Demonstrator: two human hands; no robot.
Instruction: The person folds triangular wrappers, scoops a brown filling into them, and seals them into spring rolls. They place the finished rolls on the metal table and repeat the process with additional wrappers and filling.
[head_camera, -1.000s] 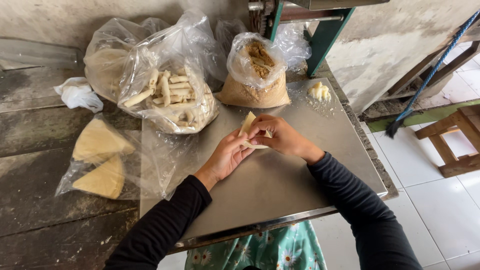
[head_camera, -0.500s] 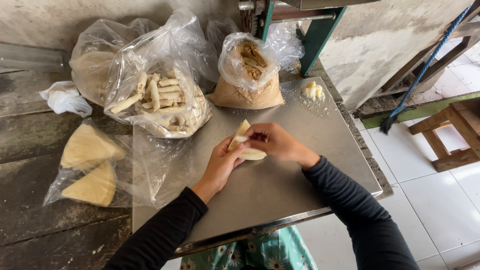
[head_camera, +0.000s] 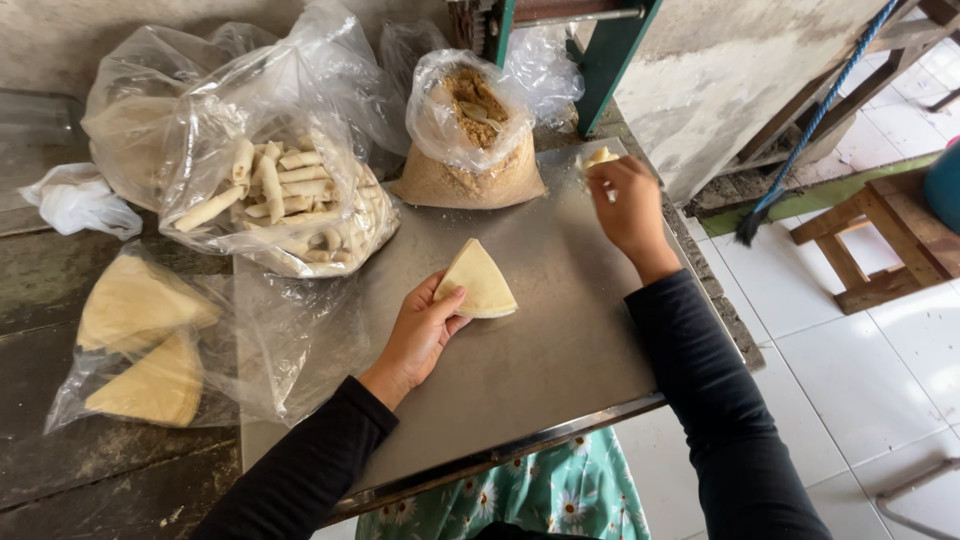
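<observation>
Item in hand: a pale, wedge-shaped wrapper sheet (head_camera: 478, 282), lying flat near the middle of the metal worktop (head_camera: 540, 370). The left hand (head_camera: 420, 330) pins its near corner, thumb on top and fingers curled under the edge. The right hand (head_camera: 628, 205) is at the far right corner of the worktop, fingertips pinched closed on a small heap of pale paste (head_camera: 598, 157).

Judged step: the sheet is laid out and the right hand is fetching paste for it. The next move calls for carrying that dab across to the sheet without smearing the worktop.

Clearances: open metal lies between the two hands and in front of the sheet. To the rear, a bag of brown crumbly filling (head_camera: 468, 140) and a bag of finished rolls (head_camera: 280, 200) crowd the back edge. A bag of spare wrappers (head_camera: 150, 350) sits left. The right edge drops to tiled floor (head_camera: 880, 380).
</observation>
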